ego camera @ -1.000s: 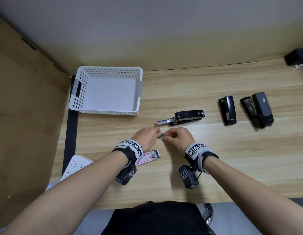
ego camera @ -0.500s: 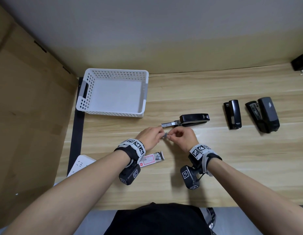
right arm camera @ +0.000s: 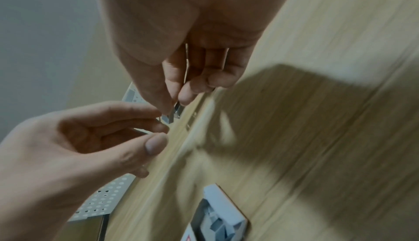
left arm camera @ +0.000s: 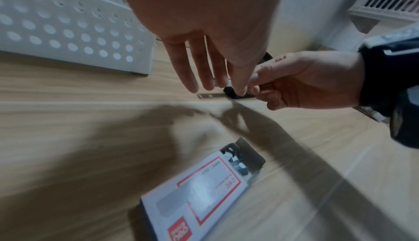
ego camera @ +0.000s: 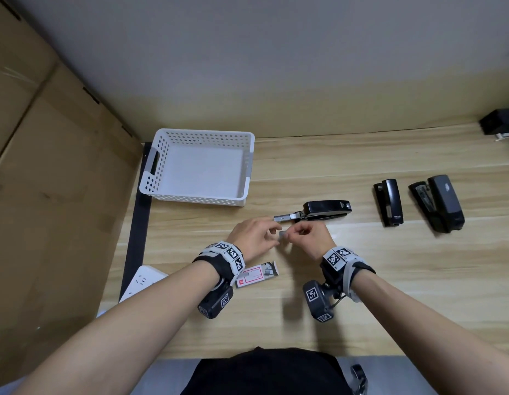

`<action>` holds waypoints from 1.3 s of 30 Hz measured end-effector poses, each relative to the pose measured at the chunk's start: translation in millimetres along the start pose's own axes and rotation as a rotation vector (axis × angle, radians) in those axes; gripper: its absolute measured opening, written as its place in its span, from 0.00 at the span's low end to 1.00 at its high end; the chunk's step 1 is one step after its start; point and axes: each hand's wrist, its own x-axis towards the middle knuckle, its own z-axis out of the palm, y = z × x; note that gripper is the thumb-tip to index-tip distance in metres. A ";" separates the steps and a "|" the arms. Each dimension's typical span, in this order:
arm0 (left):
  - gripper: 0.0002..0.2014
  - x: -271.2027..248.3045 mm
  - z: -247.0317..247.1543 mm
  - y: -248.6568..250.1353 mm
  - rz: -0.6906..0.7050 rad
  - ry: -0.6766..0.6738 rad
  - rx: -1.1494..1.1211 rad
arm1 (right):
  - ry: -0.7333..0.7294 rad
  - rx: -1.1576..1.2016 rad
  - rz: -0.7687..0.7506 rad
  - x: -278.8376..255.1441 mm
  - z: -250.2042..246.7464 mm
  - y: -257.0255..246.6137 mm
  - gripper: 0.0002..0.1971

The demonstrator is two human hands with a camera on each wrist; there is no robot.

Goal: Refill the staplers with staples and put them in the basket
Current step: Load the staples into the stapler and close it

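A black stapler (ego camera: 327,210) lies mid-table with its metal staple tray (ego camera: 284,217) pulled out to the left. Just in front of the tray, my right hand (ego camera: 290,234) pinches a short staple strip (ego camera: 283,234) between thumb and forefinger; the right wrist view shows this strip (right arm camera: 172,115) too. My left hand (ego camera: 271,233) hovers beside it with fingers spread, holding nothing. An open box of staples (ego camera: 257,275) lies near my left wrist. The white perforated basket (ego camera: 162,178) stands empty at the back left. Two more black staplers (ego camera: 388,202) (ego camera: 444,202) lie to the right.
A white power strip (ego camera: 142,280) sits at the table's left front edge. Cardboard panels (ego camera: 48,195) wall off the left side. A black object (ego camera: 501,125) sits at the far right against the wall.
My left hand has let go of the staple strip and spread its fingers. Both hands have edged closer to the stapler's pulled-out tray.
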 end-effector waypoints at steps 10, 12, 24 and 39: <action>0.08 -2.3 3.1 16.2 0.078 0.173 0.113 | 0.019 0.027 -0.023 -11.1 -6.2 -4.5 0.04; 0.08 0.4 1.8 15.8 0.059 0.167 0.117 | 0.054 -0.051 -0.039 -12.6 -12.6 -4.0 0.04; 0.08 41.1 -14.5 20.0 -0.084 0.042 0.275 | 0.130 -0.721 -0.354 -17.2 -84.5 -43.5 0.10; 0.08 66.9 -3.1 23.8 -0.126 -0.040 0.316 | -0.112 -0.888 -0.326 36.1 -92.6 -23.8 0.27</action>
